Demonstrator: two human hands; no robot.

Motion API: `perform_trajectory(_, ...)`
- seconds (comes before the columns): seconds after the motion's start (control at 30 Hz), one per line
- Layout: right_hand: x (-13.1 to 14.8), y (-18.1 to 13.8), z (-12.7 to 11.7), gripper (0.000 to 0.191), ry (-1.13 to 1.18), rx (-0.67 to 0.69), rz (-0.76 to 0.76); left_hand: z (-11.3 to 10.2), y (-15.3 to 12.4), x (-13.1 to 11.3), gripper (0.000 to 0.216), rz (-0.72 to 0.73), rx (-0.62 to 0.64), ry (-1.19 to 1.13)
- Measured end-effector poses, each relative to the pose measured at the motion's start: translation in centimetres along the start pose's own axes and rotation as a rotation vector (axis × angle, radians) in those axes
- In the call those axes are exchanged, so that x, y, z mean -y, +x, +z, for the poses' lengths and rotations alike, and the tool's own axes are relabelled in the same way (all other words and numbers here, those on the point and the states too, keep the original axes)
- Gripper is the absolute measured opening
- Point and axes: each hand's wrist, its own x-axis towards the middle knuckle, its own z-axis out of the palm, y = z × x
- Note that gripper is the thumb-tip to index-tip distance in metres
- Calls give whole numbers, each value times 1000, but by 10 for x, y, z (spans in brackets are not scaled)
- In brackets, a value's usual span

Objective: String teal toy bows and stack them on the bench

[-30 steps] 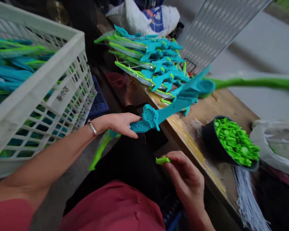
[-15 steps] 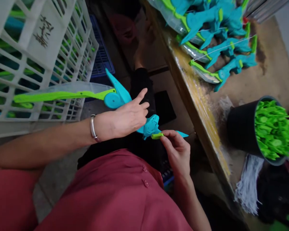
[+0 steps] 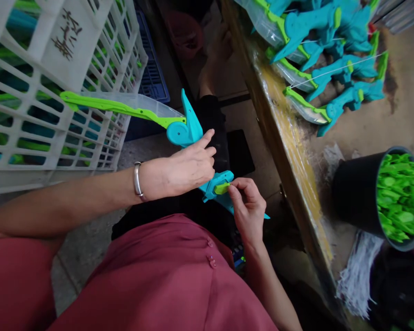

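My left hand [image 3: 189, 168], with a metal bangle at the wrist, is wrapped round the teal body of a plastic toy bow [image 3: 182, 132]. Its index finger points forward along the body. A lime-green limb [image 3: 113, 105] with a clear plastic web extends left from the bow, in front of the crate. My right hand [image 3: 248, 207] pinches the end of a small lime-green plastic piece [image 3: 222, 188] between thumb and fingers. That piece lies against the recess in the teal body. Part of the body is hidden under my left hand, and a teal tip shows beyond my right hand.
A white slatted crate [image 3: 48, 78] of teal and green parts stands left. On the worktable [image 3: 369, 122] at right lie several similar toy bows [image 3: 345, 99], a black bucket [image 3: 355, 188] filled with small green pieces [image 3: 396, 197], and a bundle of white strings [image 3: 360, 271].
The green piece in my right hand has moved up and left, onto the teal body's recess. The toy bow has tilted, its green limb end now higher and further right.
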Motion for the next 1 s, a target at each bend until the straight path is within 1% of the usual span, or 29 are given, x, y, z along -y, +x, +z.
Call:
perform_trajectory(0.1,-1,2,3,13,-56,-21,-70,1,0,3,29,48,28,4)
perform_trajectory(0.2,-3,3,5,11,-131,-13,-113,-2,2,2,29,-11,5,-69)
perform_trajectory(0.27,-5,1,7,9,-167,-15,-118,-4,3,0,28,-32,19,-76)
perform_trajectory(0.4,-9,-3,14,10,-170,-43,-103,-6,0,-1,27,31,96,97)
perform_trajectory(0.5,-11,-6,21,10,-146,-80,-84,-6,-3,-5,34,63,88,248)
perform_trajectory(0.57,-12,-7,26,9,-122,-106,-82,-4,-7,-9,36,86,42,357)
perform_trajectory(0.63,-14,-8,30,7,-97,-133,-90,2,-17,-13,39,80,-38,495)
perform_trajectory(0.7,-16,-9,33,8,-65,-170,-100,15,-33,-14,43,29,-190,616)
perform_trajectory(0.73,-17,-9,34,10,-45,-185,-98,23,-43,-14,45,-22,-300,632)
perform_trajectory(0.77,-17,-9,35,15,-23,-191,-88,33,-53,-14,47,-90,-423,603)
perform_trajectory(0.8,-18,-10,36,21,-2,-185,-74,43,-63,-14,52,-177,-538,514)
perform_trajectory(0.83,-18,-9,36,28,15,-166,-59,52,-72,-13,57,-273,-622,362)
perform_trajectory(0.87,-18,-9,36,33,25,-137,-47,62,-78,-13,60,-374,-656,150)
perform_trajectory(0.9,-17,-9,35,37,28,-105,-40,70,-81,-13,58,-471,-637,-101)
perform_trajectory(0.93,-16,-8,34,38,28,-76,-40,77,-82,-14,52,-554,-588,-355)
perform_trajectory(0.97,-16,-8,33,38,29,-58,-45,82,-80,-14,46,-617,-530,-580)
perform_trajectory(1.0,-15,-8,32,36,31,-49,-51,86,-77,-15,42,-656,-488,-751)
